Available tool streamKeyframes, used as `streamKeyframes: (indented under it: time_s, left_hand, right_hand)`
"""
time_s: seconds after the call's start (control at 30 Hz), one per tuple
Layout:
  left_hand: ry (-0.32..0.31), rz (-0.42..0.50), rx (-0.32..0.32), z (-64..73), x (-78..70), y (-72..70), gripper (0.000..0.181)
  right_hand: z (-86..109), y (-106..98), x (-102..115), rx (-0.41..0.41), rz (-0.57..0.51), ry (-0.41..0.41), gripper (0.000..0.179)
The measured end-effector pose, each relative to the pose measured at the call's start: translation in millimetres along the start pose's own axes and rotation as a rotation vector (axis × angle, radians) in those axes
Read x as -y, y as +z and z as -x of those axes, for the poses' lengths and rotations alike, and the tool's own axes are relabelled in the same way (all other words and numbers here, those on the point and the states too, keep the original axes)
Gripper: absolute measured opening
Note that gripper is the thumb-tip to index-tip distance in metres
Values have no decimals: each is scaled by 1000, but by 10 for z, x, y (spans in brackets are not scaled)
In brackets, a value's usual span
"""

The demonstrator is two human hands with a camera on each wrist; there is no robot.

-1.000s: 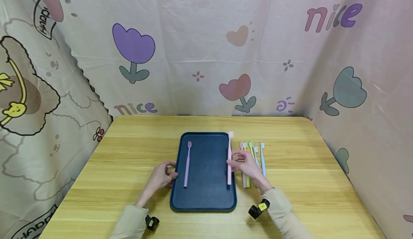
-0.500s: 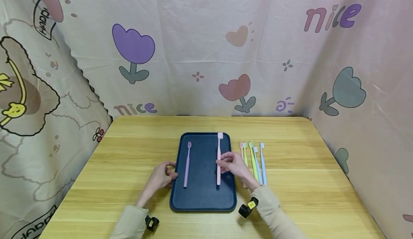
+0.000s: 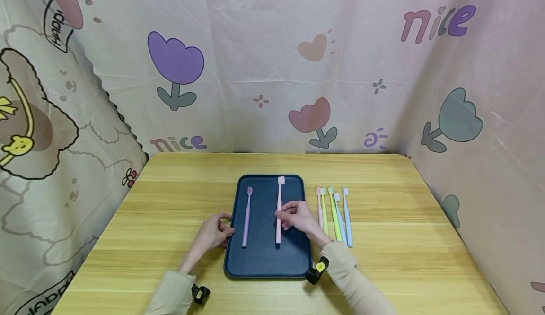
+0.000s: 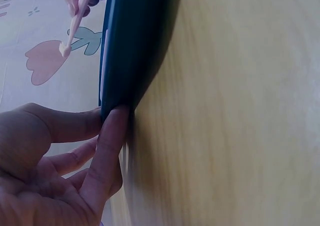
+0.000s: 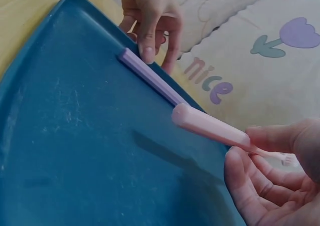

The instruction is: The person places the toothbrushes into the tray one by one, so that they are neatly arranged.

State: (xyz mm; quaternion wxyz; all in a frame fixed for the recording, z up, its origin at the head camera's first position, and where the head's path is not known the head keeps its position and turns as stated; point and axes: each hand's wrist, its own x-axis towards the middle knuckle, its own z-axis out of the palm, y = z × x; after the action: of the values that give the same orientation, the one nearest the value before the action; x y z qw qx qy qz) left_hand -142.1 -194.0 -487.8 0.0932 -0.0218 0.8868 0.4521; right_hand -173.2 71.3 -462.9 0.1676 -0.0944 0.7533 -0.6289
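My right hand [image 3: 298, 215] pinches a pale pink toothbrush [image 3: 279, 201] by its handle, thumb against fingers, bristle end pointing to the far side. It is held above the dark blue tray [image 3: 264, 265]; in the right wrist view the brush casts a shadow on the tray floor. A purple toothbrush [image 3: 247, 218] lies lengthwise in the tray, near the left rim. At that rim my left hand [image 3: 213, 231] grips the tray edge between thumb and fingers, seen close up as the left hand [image 4: 65, 161] in the left wrist view.
Right of the tray several toothbrushes lie side by side on the wooden table [image 3: 404, 258]: a pink toothbrush [image 3: 319, 206], a green toothbrush [image 3: 334, 211] and a blue toothbrush [image 3: 347, 218] among them. A printed curtain [image 3: 255, 45] hangs behind the table.
My right hand has carried the pale pink toothbrush leftward, from over the tray's right rim to right of its middle. The left hand and the tray have stayed put.
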Motion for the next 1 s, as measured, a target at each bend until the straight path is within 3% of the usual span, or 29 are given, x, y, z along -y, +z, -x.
streamKeyframes:
  time_s: [1.0]
  left_hand:
    - [-24,22,0,13,-17,-9,36]
  right_hand:
    - [-197,379,32,35,32,31,23]
